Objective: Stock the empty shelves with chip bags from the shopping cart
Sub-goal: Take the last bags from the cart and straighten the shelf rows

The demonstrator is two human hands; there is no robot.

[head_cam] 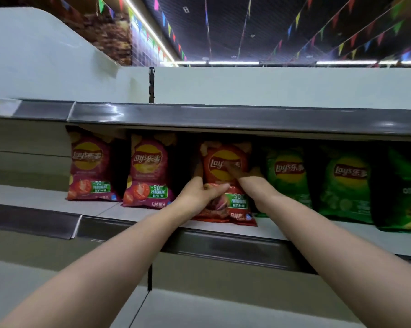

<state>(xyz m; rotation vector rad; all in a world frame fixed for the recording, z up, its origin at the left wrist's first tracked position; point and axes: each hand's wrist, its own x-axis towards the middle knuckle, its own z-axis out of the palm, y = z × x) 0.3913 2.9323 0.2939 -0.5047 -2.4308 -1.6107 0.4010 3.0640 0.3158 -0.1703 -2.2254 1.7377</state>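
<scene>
Centre of the row: the orange-red foil chip bag (224, 159) stands upright on the white shelf (45, 192), its bottom seam near the front lip, just above the grey price rail (223, 247).

Both hands are on it. The left hand (198, 196) wraps the lower left edge, thumb laid across the front and fingers curled round behind, so that is a real grip. The right hand (241, 175) reaches in from the other side with its fingers on the front face near the yellow logo. It's blurred, so I cannot tell whether they pinch the foil or only press it flat.

How will it handle? My read is very light, puffed with air, slick and crinkly. The contents are brittle, so no squeezing through the middle. The best holds are the side edges or the crimped top seam, with a flat palm on the face to square it up. A bag like this wants to tip forward or slide on a smooth shelf, so seat the bottom seam flat before letting go.

Looking outward, two magenta tomato-flavour bags (93, 166) stand to the left, apart from it. Bright green bags (287, 176) stand just beside it on the right, and a dark green bag (403, 192) sits at the far edge. The shopping cart is out of view.
</scene>
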